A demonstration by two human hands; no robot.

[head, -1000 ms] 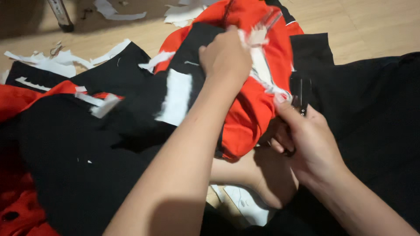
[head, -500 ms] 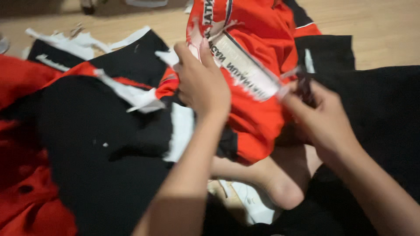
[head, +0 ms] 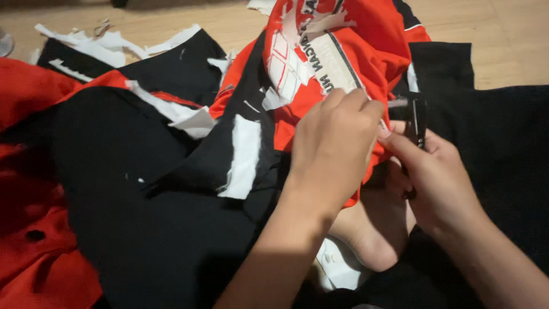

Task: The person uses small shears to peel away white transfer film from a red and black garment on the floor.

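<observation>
Left hand [head: 331, 149] pinches the red garment [head: 343, 51] with its slanted white printed label [head: 329, 66]; right hand [head: 437, 177] beside it grips a small upright black cutter [head: 418, 117].

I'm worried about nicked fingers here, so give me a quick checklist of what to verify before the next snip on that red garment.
1. Left hand has a grip on the red garment: ok, fingers pinch the cloth near its white printed strip.
2. Right hand holds the small black cutting tool: ok.
3. Blade position against the cloth: cannot tell, the tip is hidden behind the fingers.
4. Left fingertips apart from the tool: not ok, they sit right beside it.
5. Bare foot out of the way: ok, it lies below the hands, under the cloth.
6. Cloth pulled taut: cannot tell, it is bunched.
</observation>
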